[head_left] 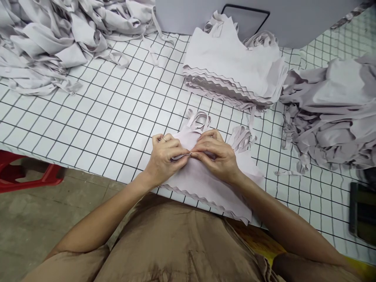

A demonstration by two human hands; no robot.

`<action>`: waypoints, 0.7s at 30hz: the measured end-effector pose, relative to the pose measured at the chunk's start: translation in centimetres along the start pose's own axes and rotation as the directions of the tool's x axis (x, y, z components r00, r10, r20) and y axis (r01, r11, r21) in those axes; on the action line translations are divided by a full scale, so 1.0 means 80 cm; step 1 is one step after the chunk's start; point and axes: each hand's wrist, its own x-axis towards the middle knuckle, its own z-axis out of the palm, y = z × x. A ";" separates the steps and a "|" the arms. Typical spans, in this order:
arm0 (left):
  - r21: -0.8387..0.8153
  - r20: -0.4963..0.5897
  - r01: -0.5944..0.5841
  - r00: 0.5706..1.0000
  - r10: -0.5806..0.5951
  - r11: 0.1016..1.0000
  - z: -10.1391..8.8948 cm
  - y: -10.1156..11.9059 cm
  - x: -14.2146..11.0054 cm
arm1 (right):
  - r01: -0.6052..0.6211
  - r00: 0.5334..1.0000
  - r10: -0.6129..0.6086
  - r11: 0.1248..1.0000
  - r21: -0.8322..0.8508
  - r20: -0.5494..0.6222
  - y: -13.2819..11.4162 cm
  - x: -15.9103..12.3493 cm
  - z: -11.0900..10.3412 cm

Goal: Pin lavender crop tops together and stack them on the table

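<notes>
Pale mauve strappy top [202, 182], one, scalloped hem: laid at the lower centre of the frame on the worktop [117, 105], white with a black grid, hem along the near edge, looped straps toward the top of the frame.

Left hand [166, 158], ring on one finger: thumb and forefinger pinching a small fold of the top. Right hand [217, 154]: fingers pinching the same fold just beside, the two sets of fingertips nearly meeting.

Stack of matching tops [232, 58], scalloped edges layered: upper right of centre, before a grey panel [188, 19] with a black wire frame [246, 8].

Loose heap of like-coloured fabric [44, 43], with straps: upper left. Second heap [331, 113], folded and bunched: right edge.

Red plastic stool [38, 176], partly visible: left edge, below the worktop. Dark object [366, 213], type unclear: lower right.
</notes>
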 end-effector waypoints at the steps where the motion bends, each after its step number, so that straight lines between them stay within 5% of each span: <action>1: 0.000 0.005 0.008 1.000 -0.008 1.000 0.000 0.000 0.000 | -0.003 1.000 0.003 1.000 0.000 -0.004 0.000 0.000 0.000; 21: -0.009 0.009 0.017 1.000 -0.017 1.000 0.000 0.001 0.001 | -0.052 0.998 0.052 0.998 0.024 -0.023 -0.001 0.000 0.000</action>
